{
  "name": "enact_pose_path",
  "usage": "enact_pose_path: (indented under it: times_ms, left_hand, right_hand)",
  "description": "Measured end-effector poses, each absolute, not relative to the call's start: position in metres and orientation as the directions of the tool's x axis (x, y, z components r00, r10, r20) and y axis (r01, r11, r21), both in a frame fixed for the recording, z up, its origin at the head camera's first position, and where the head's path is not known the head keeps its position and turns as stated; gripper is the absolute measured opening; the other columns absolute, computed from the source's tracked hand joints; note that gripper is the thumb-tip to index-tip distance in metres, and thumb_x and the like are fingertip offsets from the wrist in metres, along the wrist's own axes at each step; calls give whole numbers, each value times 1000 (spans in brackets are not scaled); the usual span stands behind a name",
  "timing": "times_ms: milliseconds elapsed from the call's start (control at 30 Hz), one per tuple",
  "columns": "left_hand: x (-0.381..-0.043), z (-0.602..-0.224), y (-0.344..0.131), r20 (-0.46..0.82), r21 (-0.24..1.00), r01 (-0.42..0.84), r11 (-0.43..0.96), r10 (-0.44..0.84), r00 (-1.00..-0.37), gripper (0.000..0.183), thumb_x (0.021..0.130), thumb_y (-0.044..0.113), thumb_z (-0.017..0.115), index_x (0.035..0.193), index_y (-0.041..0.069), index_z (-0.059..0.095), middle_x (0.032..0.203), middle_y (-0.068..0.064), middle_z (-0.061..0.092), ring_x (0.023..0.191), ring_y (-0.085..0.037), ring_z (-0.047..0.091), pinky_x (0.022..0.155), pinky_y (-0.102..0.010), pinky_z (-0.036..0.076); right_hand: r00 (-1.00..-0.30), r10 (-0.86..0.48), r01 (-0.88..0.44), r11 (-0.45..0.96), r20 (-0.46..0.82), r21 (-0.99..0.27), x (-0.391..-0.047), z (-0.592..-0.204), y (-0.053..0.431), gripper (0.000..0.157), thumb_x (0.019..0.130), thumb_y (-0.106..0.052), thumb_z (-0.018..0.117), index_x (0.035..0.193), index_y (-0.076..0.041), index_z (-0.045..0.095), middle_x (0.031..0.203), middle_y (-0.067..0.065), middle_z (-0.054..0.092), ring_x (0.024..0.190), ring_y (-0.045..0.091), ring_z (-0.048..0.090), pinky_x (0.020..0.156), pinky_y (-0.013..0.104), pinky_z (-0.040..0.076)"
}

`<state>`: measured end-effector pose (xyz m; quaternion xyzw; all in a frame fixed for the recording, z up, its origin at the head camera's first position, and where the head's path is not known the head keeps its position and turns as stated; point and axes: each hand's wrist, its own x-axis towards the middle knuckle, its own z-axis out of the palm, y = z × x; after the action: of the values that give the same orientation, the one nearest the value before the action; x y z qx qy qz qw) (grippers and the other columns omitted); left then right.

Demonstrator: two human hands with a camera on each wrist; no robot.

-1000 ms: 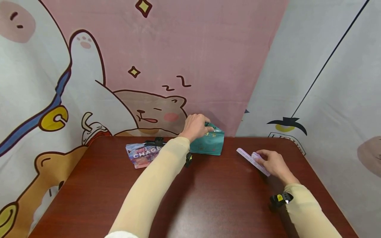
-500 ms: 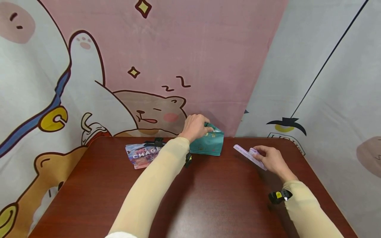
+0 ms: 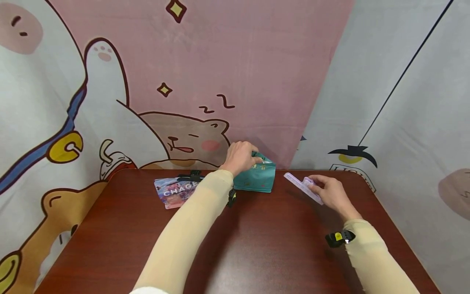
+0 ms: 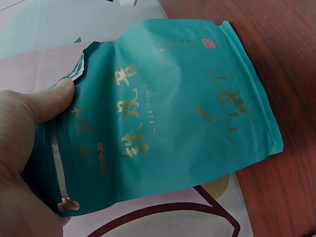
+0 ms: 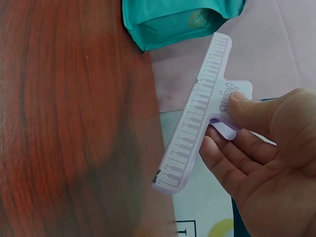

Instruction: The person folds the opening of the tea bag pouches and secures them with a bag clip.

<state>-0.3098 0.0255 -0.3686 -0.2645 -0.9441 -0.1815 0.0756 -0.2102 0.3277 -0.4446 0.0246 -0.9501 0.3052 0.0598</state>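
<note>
My left hand [image 3: 240, 157] pinches the top of a teal tea bag [image 4: 163, 108] with gold lettering, which stands upright at the table's far edge. In the left wrist view the thumb presses on the bag's upper end, beside a torn-looking corner. My right hand [image 3: 332, 194] grips the tab of a long lilac clip [image 5: 197, 111] with a piano-key print, thumb on one tab and fingers behind the other. The clip is held above the table, to the right of the tea bag. In the right wrist view the bag's lower end shows just past the clip's far tip.
A colourful pouch [image 3: 174, 192] lettered "CHAGE" lies at the back left, partly hidden by the left forearm, with a black clip [image 3: 192, 176] on its upper edge. Behind the brown table [image 3: 257, 245] hangs a cartoon-printed cloth [image 3: 257, 81].
My right hand has carried the lilac clip left and slightly away from me, nearer the tea bag. The left hand and the bag have stayed in place.
</note>
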Motion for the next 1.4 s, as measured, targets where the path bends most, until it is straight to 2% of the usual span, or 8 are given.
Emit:
enact_pose_path:
  times_ms: [200,433,600,933,1400]
  left_hand:
    - [-309,-369,25,230,314,521,794,468,-853,30,92,42,78,114,22,82,105,4,79,62,-11,64,51,-26,41]
    - [-310,-369,25,239,300,525,797,470,-850,29,92,42,79,113,23,82,105,5,79,71,-13,68,58,-27,47]
    - [-310,-369,26,236,303,524,796,470,-851,29,91,42,79,113,23,82,105,4,79,71,-13,68,58,-27,47]
    - [-309,-368,26,233,306,522,796,469,-852,28,92,42,79,113,23,82,102,4,80,65,-12,64,53,-26,42]
    - [-308,-367,26,218,299,519,800,472,-854,27,92,41,78,112,24,82,101,6,79,67,-11,63,58,-26,44]
  right_hand:
    - [-990,-4,-86,804,138,-588,-215,-441,320,34,100,-13,67,131,1,66,123,28,67,95,36,59,80,44,46]
    - [-984,4,-103,806,180,-583,-220,-439,315,33,100,-11,68,130,2,67,120,28,69,96,37,60,81,47,46]
    - [-985,13,-93,803,174,-588,-224,-437,313,33,101,-10,66,131,1,67,123,28,68,99,38,61,84,49,47]
    - [-988,13,-84,798,157,-597,-233,-428,307,33,103,-12,63,134,-1,66,123,28,68,96,36,61,82,46,48]
    - [-988,9,-87,794,155,-602,-247,-421,295,33,103,-10,63,134,1,66,118,27,69,92,34,62,78,42,48]
